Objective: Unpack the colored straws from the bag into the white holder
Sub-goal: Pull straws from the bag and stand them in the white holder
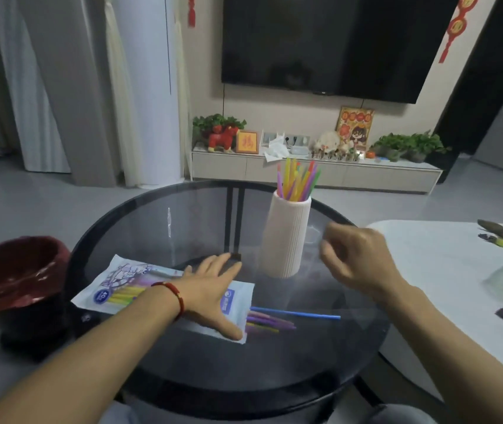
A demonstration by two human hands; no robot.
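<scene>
A white ribbed holder [288, 237] stands upright on the round dark glass table [158, 228], with several colored straws [297, 180] sticking out of its top. The printed straw bag [121, 286] lies flat on the table to the left. My left hand [213, 289] rests flat on the bag, fingers spread. Purple, yellow and blue straws [274, 321] poke out of the bag's right end onto the glass. My right hand [355, 255] hovers in the air just right of the holder, fingers curled and blurred; nothing shows in it.
A dark bin with a red liner [17, 276] stands left of the table. A white table [445, 270] with small items sits to the right. A TV and a low cabinet with plants lie beyond.
</scene>
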